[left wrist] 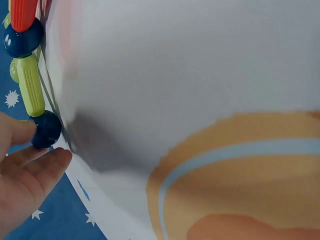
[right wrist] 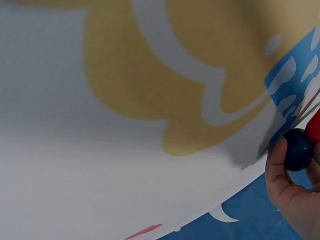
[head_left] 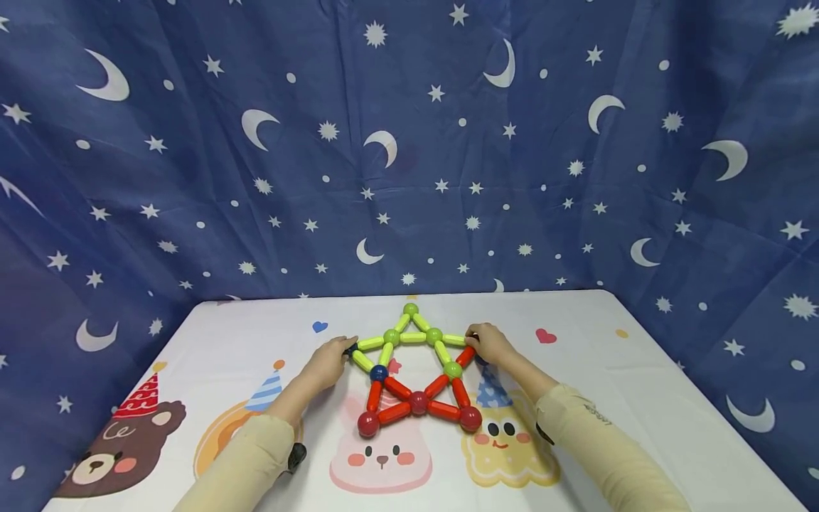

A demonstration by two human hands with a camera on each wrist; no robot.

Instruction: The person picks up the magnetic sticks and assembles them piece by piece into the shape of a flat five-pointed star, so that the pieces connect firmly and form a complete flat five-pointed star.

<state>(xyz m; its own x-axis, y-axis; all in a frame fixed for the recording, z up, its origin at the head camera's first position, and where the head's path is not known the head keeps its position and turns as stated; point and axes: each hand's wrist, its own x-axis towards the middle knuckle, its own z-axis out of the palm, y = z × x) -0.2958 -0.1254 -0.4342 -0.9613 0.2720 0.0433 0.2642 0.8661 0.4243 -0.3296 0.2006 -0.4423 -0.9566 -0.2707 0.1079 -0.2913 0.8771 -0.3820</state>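
A star of rods and balls (head_left: 412, 338) is in the middle of the head view, its tip pointing away from me. Its upper rods are yellow-green and its lower rods red. The balls are green, red and dark blue. My left hand (head_left: 328, 364) pinches the dark blue ball (left wrist: 46, 129) at the star's left point, between thumb and fingers. At the right point, my right hand (head_left: 491, 343) grips another dark blue ball (right wrist: 299, 150), partly covered by the fingers. Two red balls, one of them the left red ball (head_left: 368, 424), form the star's near points.
A white cloth with printed cartoon animals covers the table (head_left: 256, 320). Behind it hangs a dark blue curtain (head_left: 409, 213) with moons and stars. In the left wrist view, a shadow (left wrist: 105, 142) falls on the cloth beside the held ball.
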